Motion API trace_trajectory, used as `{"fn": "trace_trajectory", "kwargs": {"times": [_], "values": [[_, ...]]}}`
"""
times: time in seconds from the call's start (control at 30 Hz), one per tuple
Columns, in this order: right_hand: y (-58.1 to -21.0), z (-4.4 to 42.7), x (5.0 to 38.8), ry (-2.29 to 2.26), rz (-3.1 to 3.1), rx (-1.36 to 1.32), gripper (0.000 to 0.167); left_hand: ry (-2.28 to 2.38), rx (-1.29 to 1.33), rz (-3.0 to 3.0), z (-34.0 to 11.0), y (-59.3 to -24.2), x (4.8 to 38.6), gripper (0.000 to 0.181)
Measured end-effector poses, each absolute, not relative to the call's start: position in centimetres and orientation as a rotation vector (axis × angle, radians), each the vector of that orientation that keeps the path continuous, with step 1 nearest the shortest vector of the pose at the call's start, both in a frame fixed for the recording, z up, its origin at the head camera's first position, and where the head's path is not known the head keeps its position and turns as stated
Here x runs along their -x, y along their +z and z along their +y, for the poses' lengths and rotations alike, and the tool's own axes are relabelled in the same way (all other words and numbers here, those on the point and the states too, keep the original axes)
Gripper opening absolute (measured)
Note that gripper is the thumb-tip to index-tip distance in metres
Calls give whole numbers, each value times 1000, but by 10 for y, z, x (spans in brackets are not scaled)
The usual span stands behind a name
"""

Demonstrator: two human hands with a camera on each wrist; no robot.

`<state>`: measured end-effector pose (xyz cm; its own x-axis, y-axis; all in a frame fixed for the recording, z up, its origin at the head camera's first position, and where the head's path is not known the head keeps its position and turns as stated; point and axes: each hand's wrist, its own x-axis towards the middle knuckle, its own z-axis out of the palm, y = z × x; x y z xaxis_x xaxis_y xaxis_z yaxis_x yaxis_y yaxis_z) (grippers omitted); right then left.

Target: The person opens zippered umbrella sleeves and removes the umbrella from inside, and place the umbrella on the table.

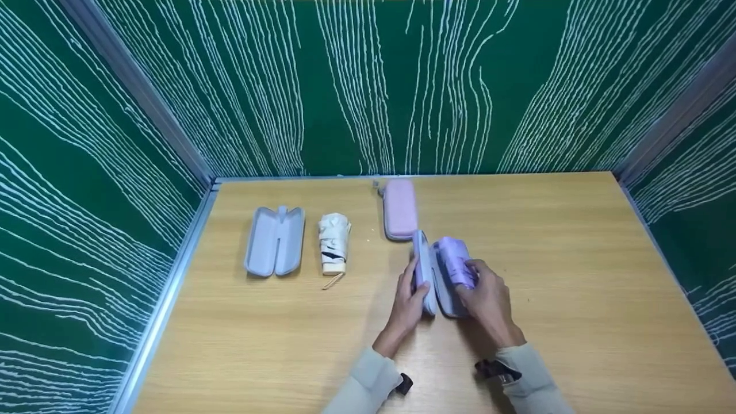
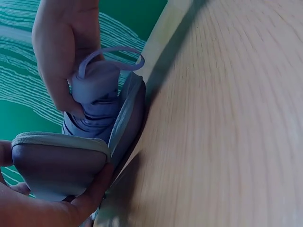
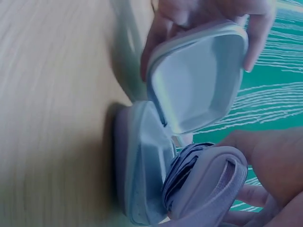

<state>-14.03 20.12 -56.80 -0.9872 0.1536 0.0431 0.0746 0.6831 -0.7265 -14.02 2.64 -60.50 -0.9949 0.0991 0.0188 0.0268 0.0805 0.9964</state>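
Observation:
A purple folded umbrella [image 1: 456, 261] is gripped by my right hand [image 1: 487, 299] over one half of an unzipped case [image 1: 448, 302]. My left hand [image 1: 409, 299] holds the case's other half [image 1: 424, 276] raised on its side. In the left wrist view, the umbrella [image 2: 97, 90] has a strap loop at its end and sits against the zippered half [image 2: 130, 113]. The right wrist view shows the pale inside of the raised half [image 3: 194, 85], with the umbrella's end [image 3: 208, 184] partly over the lower half [image 3: 147, 165].
A pink closed case [image 1: 401, 208] lies near the back edge, just beyond the held case. To the left are a cream folded umbrella [image 1: 334, 241] with a strap and an open pale case [image 1: 263, 241]. Green panels [image 1: 356, 86] with white lines stand around the wooden table [image 1: 276, 345].

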Motion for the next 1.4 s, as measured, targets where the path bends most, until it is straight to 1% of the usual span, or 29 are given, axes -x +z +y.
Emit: {"fn": "trace_trajectory", "kwargs": {"times": [0.3, 0.57, 1.03, 1.4], "values": [[-559, 216, 135, 1252, -2719, 237, 51, 2106, -146, 2276, 34, -603, 143, 64], [-557, 234, 139, 1196, -2637, 305, 49, 2078, -128, 2306, 39, -602, 146, 64], [-574, 278, 143, 1014, -2694, 354, 50, 2032, -93, 2288, 50, -599, 151, 64], [-589, 290, 148, 755, -2753, 255, 45, 2004, -142, 2312, 55, -601, 154, 65]]}}
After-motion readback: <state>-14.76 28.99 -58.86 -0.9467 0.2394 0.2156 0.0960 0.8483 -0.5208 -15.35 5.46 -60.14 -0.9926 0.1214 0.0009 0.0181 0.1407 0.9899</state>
